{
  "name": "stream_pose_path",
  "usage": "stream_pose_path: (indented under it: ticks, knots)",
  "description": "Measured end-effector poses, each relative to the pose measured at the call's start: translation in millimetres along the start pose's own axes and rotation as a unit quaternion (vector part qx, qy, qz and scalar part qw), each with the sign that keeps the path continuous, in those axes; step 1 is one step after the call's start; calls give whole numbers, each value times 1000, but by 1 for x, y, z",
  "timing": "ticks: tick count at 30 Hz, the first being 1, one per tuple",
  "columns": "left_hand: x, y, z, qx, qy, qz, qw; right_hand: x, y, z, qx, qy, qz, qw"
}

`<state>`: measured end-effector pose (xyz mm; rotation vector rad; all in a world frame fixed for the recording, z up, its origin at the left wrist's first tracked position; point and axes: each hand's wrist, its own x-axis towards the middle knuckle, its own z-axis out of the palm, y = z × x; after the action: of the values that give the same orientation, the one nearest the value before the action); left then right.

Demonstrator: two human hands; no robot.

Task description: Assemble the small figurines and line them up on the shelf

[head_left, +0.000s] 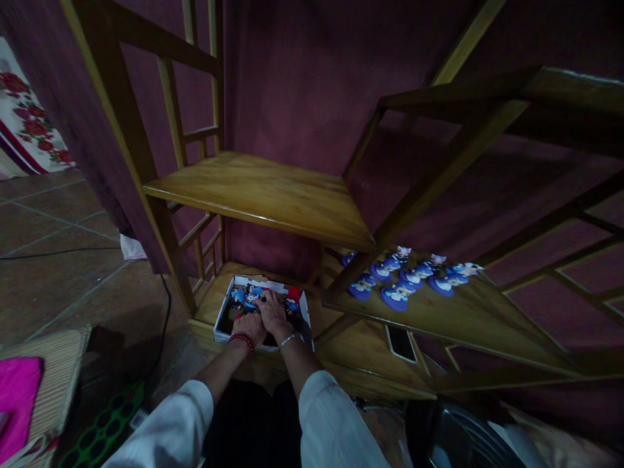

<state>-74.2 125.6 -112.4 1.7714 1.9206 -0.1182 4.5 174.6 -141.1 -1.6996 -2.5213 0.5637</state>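
Observation:
Both my hands are inside a shallow white cardboard box [225, 318] on the lowest shelf. Small figurines [246, 296] in blue, white and black lie in the box, with a red piece [294, 294] at its far right corner. My left hand [249, 327], with a red bead bracelet at the wrist, is closed low in the box; its fingertips are hidden. My right hand [273, 312], wearing a silver bangle, reaches just beyond it with fingers bent around something small and dark among the figurines. What either hand grips is too small to make out.
Several blue-and-purple figurines [398, 294] stand on the wooden shelf [468, 318] to the right. A phone [401, 342] lies on the lower board. Above the box juts another wooden shelf [268, 195]. A black chair [458, 435] is lower right, a woven mat surface [53, 377] lower left.

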Motion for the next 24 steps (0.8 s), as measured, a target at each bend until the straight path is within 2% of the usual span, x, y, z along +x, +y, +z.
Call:
stream_pose_path:
  ticks: [3, 8, 13, 24]
  knots:
    - [1, -2, 3, -6, 29, 18, 999, 1, 2, 3, -12, 9, -24, 1000]
    - [4, -4, 7, -12, 36, 16, 999, 2, 3, 3, 14, -1, -45, 999]
    - [4, -4, 5, -19, 37, 14, 999, 6, 4, 1, 40, -17, -2, 999]
    - [7, -5, 7, -25, 45, 13, 999, 8, 1, -1, -28, -20, -7, 999]
